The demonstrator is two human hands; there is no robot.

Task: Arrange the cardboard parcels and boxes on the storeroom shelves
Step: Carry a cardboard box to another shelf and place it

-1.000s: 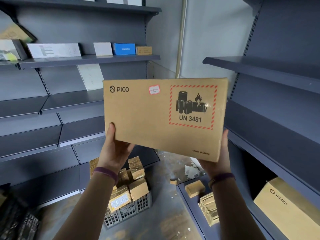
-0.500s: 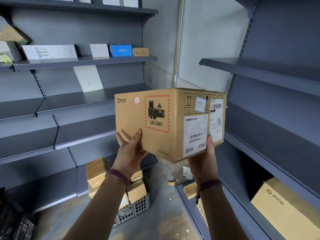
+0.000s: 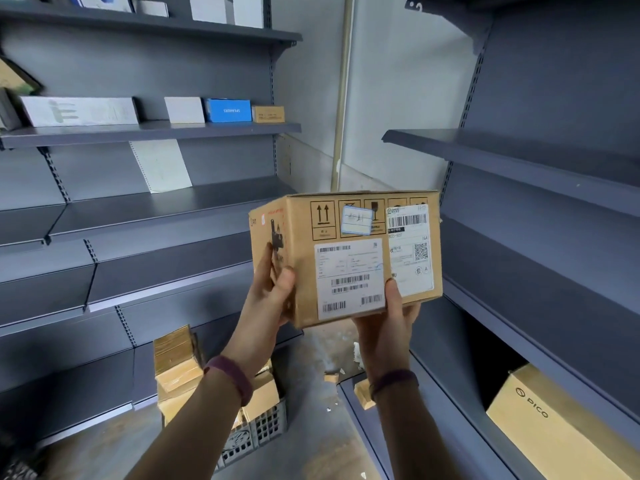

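Cardboard box [image 3: 346, 258] held up in mid-air at the centre of view, between the two shelf runs, touching no shelf. The face towards the camera carries white shipping labels with barcodes, a QR code and printed handling arrows. The side face on the left shows part of a red-bordered mark, seen too obliquely to read.

Left hand [image 3: 273, 296]: fingers laid up against the left side face, thumb wrapped over the near vertical edge onto the label face. It grips the box at its lower left corner. Dark band on the wrist.

Right hand [image 3: 391, 317]: thumb pressed upright on the label face near the bottom edge, the other fingers under the box and mostly hidden. It holds the box from below. Dark band on this wrist too.

Left shelves [image 3: 156, 131]: one board carries a long white box [image 3: 79, 110], a small white box [image 3: 184, 110], a blue box [image 3: 228, 110] and a small brown box [image 3: 268, 114] in a row.

Right shelves [image 3: 502, 150]: a large PICO carton [image 3: 554, 420] lies on a low level at the lower right.

On the floor [image 3: 311, 427], below the left arm, a grey crate [image 3: 266, 427] holds small cardboard parcels [image 3: 180, 368].
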